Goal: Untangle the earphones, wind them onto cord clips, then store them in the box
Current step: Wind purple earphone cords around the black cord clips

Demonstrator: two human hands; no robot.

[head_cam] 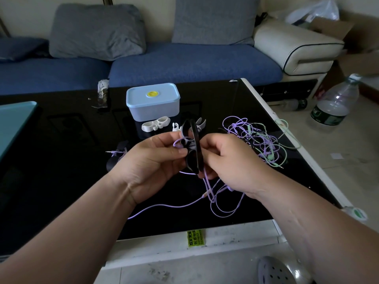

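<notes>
The clip (192,148), long axis upright just in front of the box (152,101), is pinched by the left hand (151,162) and gripped edgewise by the right hand (229,162), its purple cord (213,201) trailing nearer the person.

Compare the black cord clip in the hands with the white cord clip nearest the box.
The black cord clip stands upright, held by the left hand and right hand, purple cord on it; the white cord clip lies flat on the table, bare. Both have looped ends.
</notes>
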